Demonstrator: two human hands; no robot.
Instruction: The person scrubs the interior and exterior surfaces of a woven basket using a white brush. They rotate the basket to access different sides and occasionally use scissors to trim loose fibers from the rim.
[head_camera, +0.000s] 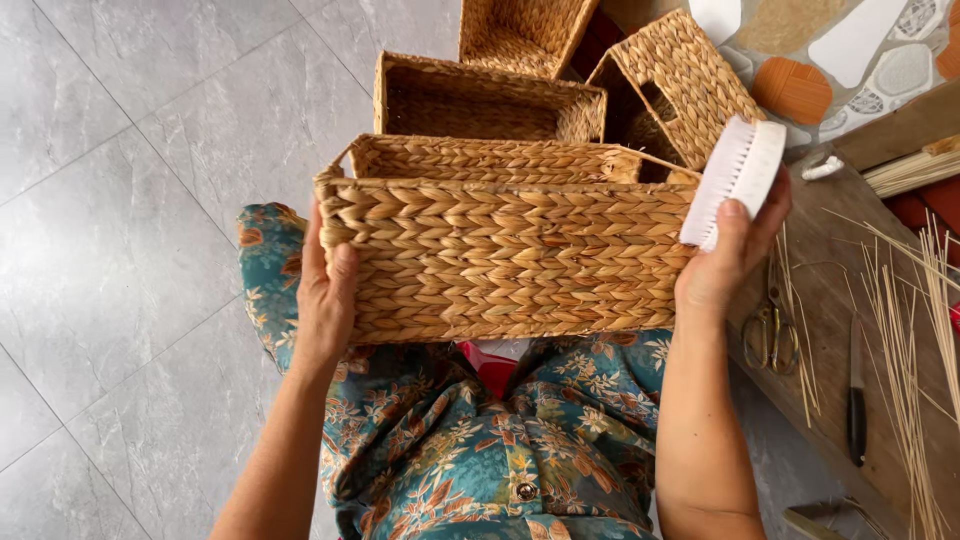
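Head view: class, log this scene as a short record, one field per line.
Left hand: grips the left end of the woven basket
Right hand: holds a white brush at the basket's right end
Behind: three more baskets
Right side: scissors, knife, thin reeds on a wooden board
Floor: grey tiles

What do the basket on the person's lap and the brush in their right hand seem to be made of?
Basket: apparently woven plant fibre, matt golden brown, shown by its braided rows.
Brush: white, dense pale bristles; probably plastic, though the look leaves it open. The right hand holds it.
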